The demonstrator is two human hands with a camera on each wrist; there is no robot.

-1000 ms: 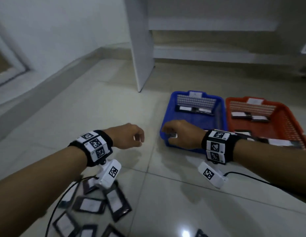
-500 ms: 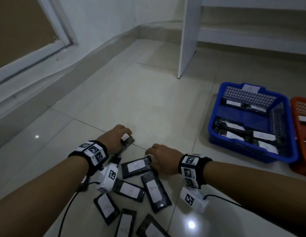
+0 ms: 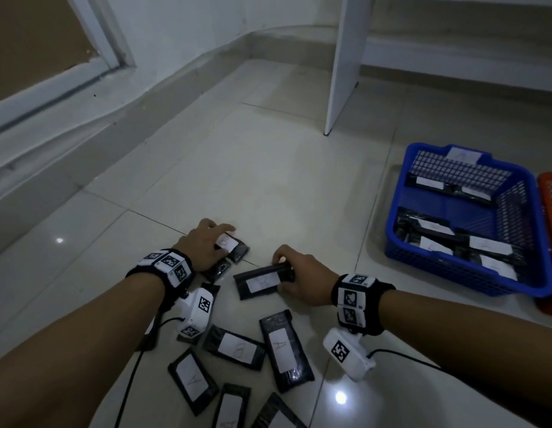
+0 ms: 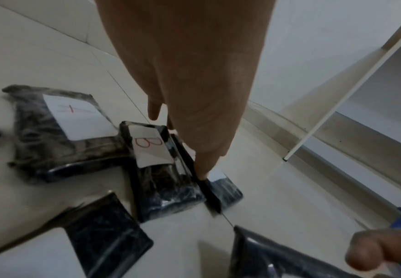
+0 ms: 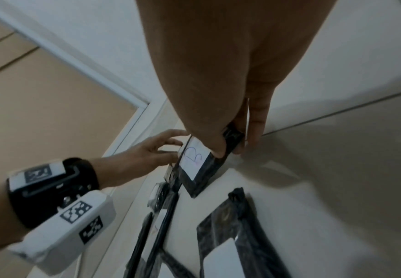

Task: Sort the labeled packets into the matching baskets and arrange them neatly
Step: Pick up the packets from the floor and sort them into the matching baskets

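Since half a second ago, right hand is now pinching a B packet off the floor; left hand, fingers extended, is pressing another B packet flat for pickup, toward the baskets.

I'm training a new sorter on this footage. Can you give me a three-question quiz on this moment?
1. True or false: the right hand pinches a packet marked B.
2. Which basket shows in full? a) blue b) orange c) green
3. Fill in: the left hand fingers touch a packet lying on the ____.

Key: 1 true. 2 a, the blue basket; only an edge of the orange basket shows. 3 floor.
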